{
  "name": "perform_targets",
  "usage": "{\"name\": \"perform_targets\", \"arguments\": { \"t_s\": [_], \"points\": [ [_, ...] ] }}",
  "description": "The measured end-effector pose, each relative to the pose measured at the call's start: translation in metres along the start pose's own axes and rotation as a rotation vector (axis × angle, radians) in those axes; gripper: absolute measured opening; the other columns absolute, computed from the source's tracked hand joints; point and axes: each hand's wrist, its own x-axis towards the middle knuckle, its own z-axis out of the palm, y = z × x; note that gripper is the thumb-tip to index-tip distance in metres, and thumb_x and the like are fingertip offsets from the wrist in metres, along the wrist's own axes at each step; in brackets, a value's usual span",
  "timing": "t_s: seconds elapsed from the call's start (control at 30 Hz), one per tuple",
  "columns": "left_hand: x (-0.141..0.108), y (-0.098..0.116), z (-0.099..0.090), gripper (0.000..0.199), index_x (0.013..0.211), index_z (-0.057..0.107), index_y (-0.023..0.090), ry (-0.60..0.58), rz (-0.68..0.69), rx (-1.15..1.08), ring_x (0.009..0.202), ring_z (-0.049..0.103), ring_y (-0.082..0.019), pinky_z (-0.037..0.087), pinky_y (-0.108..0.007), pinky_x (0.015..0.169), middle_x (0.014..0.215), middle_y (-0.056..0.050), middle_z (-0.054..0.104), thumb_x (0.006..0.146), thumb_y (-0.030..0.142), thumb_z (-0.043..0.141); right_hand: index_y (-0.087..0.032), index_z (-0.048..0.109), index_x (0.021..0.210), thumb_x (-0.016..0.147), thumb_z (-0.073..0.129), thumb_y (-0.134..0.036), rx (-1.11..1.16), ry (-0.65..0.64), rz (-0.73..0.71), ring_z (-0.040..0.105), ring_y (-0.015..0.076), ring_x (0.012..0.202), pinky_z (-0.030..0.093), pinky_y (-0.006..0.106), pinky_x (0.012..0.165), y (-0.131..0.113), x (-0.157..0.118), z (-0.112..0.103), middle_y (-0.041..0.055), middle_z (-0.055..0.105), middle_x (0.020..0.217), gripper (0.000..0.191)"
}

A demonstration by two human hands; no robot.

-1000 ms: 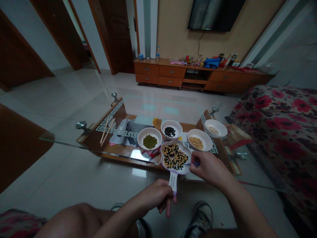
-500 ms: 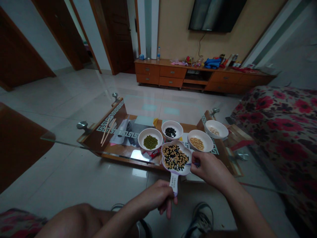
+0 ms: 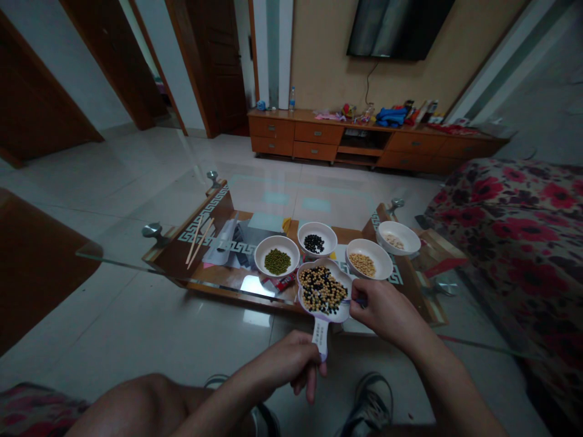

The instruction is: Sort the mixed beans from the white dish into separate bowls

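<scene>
My left hand (image 3: pixel 298 358) is closed round the handle of a white, flower-shaped dish (image 3: pixel 321 331) with purple edging. Mixed yellow and black beans (image 3: pixel 323 288) lie in the dish, at the table's near edge. At its right rim, my right hand (image 3: pixel 371 303) pinches a slim purple utensil (image 3: pixel 361 301); its kind is hidden by the fingers. Behind the dish stand white bowls: one with green beans (image 3: pixel 277 261), one with black beans (image 3: pixel 314 243), one with yellow beans (image 3: pixel 362 265), and at the far right one with pale pieces (image 3: pixel 394 241).
The bowls stand on a glass-topped table (image 3: pixel 150 267) with metal supports. A pair of chopsticks (image 3: pixel 199 244) lies at its left. Under the glass are papers and a red packet (image 3: pixel 285 281). A flowered sofa (image 3: pixel 523 212) is on the right; a wooden cabinet (image 3: pixel 314 141) stands beyond.
</scene>
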Motion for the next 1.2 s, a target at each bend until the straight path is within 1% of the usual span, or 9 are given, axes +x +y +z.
{"name": "perform_targets", "arguments": {
  "t_s": [0.23, 0.37, 0.53, 0.7, 0.93, 1.07, 1.2],
  "points": [
    [0.0009, -0.0003, -0.0005, 0.02, 0.072, 0.056, 0.014, 0.008, -0.015, 0.014, 0.031, 0.036, -0.009, 0.023, -0.021, 0.04, 0.042, -0.001, 0.053, 0.07, 0.025, 0.039, -0.021, 0.06, 0.071, 0.073, 0.056, -0.025, 0.008, 0.008, -0.008, 0.056, 0.0146, 0.064, 0.03, 0.024, 0.055, -0.0006, -0.0005, 0.0017, 0.0025, 0.064, 0.07, 0.006],
    [0.0028, -0.0028, -0.0016, 0.02, 0.072, 0.056, 0.015, -0.007, -0.014, 0.012, 0.031, 0.037, -0.009, 0.023, -0.021, 0.04, 0.043, -0.001, 0.054, 0.069, 0.025, 0.039, -0.02, 0.061, 0.071, 0.072, 0.056, -0.026, 0.004, -0.006, -0.003, 0.055, 0.0141, 0.062, 0.029, 0.024, 0.053, -0.0003, 0.0004, 0.0021, 0.0033, 0.064, 0.071, 0.008],
    [-0.0001, 0.0006, -0.0002, 0.02, 0.072, 0.056, 0.015, -0.002, -0.009, 0.018, 0.031, 0.036, -0.01, 0.022, -0.022, 0.039, 0.042, 0.0, 0.053, 0.07, 0.026, 0.039, -0.021, 0.061, 0.072, 0.073, 0.055, -0.026, 0.005, 0.001, -0.014, 0.056, 0.0147, 0.064, 0.031, 0.024, 0.055, -0.0003, 0.0007, 0.0023, 0.0026, 0.064, 0.072, 0.008],
    [-0.001, 0.0012, 0.0002, 0.02, 0.072, 0.056, 0.015, -0.004, -0.012, 0.013, 0.031, 0.036, -0.01, 0.022, -0.021, 0.039, 0.042, -0.001, 0.053, 0.07, 0.024, 0.038, -0.02, 0.06, 0.071, 0.072, 0.055, -0.026, 0.0, -0.006, 0.0, 0.054, 0.0133, 0.06, 0.029, 0.024, 0.052, -0.0003, 0.0003, 0.0028, 0.0023, 0.064, 0.07, 0.007],
    [-0.0012, 0.0017, 0.0, 0.02, 0.073, 0.056, 0.015, 0.007, -0.016, 0.006, 0.032, 0.035, -0.009, 0.021, -0.022, 0.041, 0.044, -0.002, 0.054, 0.072, 0.024, 0.039, -0.02, 0.06, 0.071, 0.075, 0.055, -0.027, 0.011, -0.006, -0.022, 0.055, 0.0138, 0.062, 0.029, 0.023, 0.054, -0.0009, -0.0002, 0.0011, 0.0029, 0.064, 0.071, 0.009],
    [-0.0023, 0.0042, 0.0011, 0.02, 0.071, 0.056, 0.015, 0.005, -0.011, 0.011, 0.032, 0.035, -0.009, 0.022, -0.023, 0.04, 0.043, -0.002, 0.053, 0.072, 0.024, 0.039, -0.02, 0.06, 0.071, 0.075, 0.055, -0.027, 0.036, 0.032, -0.049, 0.054, 0.0136, 0.061, 0.03, 0.023, 0.054, -0.0018, 0.0, 0.0002, 0.0024, 0.064, 0.07, 0.009],
    [0.0013, -0.002, -0.0012, 0.02, 0.073, 0.057, 0.014, 0.007, -0.008, 0.003, 0.031, 0.036, -0.009, 0.022, -0.022, 0.04, 0.043, -0.001, 0.054, 0.071, 0.024, 0.04, -0.02, 0.059, 0.07, 0.076, 0.054, -0.026, 0.062, 0.097, -0.088, 0.053, 0.0127, 0.057, 0.03, 0.024, 0.053, -0.0064, 0.0009, -0.0008, 0.0023, 0.064, 0.067, 0.011]
  ]
}}
